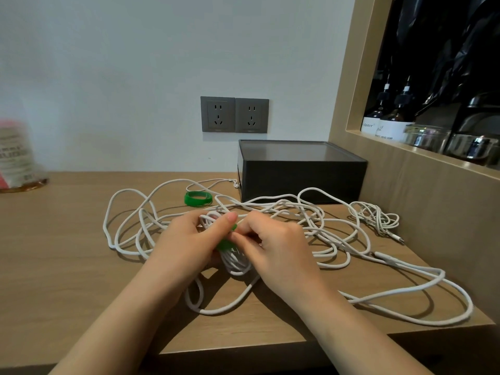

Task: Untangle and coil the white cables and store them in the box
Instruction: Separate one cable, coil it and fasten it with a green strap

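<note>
My left hand (186, 239) is curled around a small coiled bundle (235, 263) of white cable, with the thumb pressing on top of it. My right hand (276, 247) is just beside it and pinches a green strap (226, 244) that goes across the bundle. The two hands almost touch over the strap. I cannot see whether the strap is already closed, because my fingers hide its end.

The bundle lies between my hands, near the middle of the tabletop (67, 253). Its long axis runs from the far edge toward me, and the strap crosses it at a right angle. So I think I am fastening this one coil now.

The loose white cables (305, 212) are spread around and under the bundle, from the left side to the near right corner, not yet untangled. A spare green strap (198, 199) lies behind my hands.

The box (300, 182) stands at the far right corner, well apart from the bundle, beyond my right hand. The right hand is nearer to it, so I judge this hand should carry the coil there. I cannot tell if the box is open.
</note>
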Demonstrator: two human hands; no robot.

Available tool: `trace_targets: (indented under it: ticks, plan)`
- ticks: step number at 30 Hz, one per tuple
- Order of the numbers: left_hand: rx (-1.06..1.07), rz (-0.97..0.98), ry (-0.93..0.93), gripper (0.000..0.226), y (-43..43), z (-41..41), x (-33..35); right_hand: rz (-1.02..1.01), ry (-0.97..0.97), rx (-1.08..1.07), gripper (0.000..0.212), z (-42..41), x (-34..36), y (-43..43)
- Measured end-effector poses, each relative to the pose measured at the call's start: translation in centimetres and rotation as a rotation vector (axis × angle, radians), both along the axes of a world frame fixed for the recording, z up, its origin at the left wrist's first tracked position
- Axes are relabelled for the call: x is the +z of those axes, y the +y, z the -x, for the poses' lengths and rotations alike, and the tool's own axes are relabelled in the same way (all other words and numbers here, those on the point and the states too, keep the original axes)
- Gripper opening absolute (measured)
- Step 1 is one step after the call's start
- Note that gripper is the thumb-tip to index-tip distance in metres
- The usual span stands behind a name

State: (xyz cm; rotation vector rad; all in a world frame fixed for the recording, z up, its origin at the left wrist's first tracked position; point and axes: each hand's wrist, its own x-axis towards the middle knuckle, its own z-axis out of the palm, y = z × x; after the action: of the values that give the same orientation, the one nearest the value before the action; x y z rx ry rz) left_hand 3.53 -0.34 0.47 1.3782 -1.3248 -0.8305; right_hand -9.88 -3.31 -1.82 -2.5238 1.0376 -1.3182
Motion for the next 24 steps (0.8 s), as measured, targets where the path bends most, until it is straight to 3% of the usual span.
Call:
trace_targets:
  ticks: [6, 10, 16, 21, 24]
  plan:
    - [0.007, 0.011, 0.02, 0.025, -0.1, -0.5, -0.5, 0.051, 0.077, -0.006, 0.013, -0.2, 0.0, 0.0]
    - [0.044, 0.076, -0.109, 0.012, -0.2, -0.8, -0.9, 0.12, 0.116, -0.018, 0.025, -0.4, 0.3, 0.1]
    - [0.04, 0.084, -0.182, 0.003, -0.7, -1.0, -1.2, 0.196, 0.206, -0.03, 0.014, -0.7, 0.2, 0.2]
    - [-0.007, 0.088, -0.254, 0.001, -0.6, -1.2, -0.9, 0.152, 0.286, -0.007, 0.017, -0.3, 1.1, 0.1]
    - [-0.006, 0.132, -0.356, 0.003, -0.7, -1.3, -1.1, 0.027, 0.385, 0.05, 0.014, 0.1, 2.2, -0.2]
